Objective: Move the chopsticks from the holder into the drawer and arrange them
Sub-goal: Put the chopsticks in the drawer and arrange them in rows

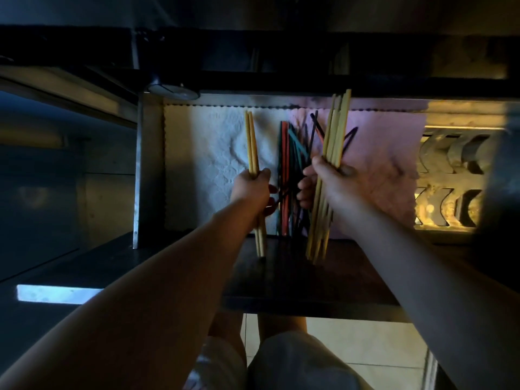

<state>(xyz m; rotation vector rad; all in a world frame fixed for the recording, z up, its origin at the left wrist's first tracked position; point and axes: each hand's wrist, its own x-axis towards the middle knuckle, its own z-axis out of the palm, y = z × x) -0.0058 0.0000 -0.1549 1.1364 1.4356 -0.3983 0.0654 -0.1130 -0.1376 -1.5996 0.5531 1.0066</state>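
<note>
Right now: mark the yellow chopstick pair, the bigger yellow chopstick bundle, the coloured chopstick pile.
yellow chopstick pair [252,144]: head view, upper shafts.
bigger yellow chopstick bundle [336,130]: head view, upper shafts.
coloured chopstick pile [284,153]: head view, red stick.

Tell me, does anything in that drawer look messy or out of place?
Yes. The coloured chopsticks lying in the drawer between the left hand and right hand are a jumble: several dark ones cross at angles over the pink cloth instead of lying parallel. Both hands grip pale chopsticks in neat bundles.
</note>
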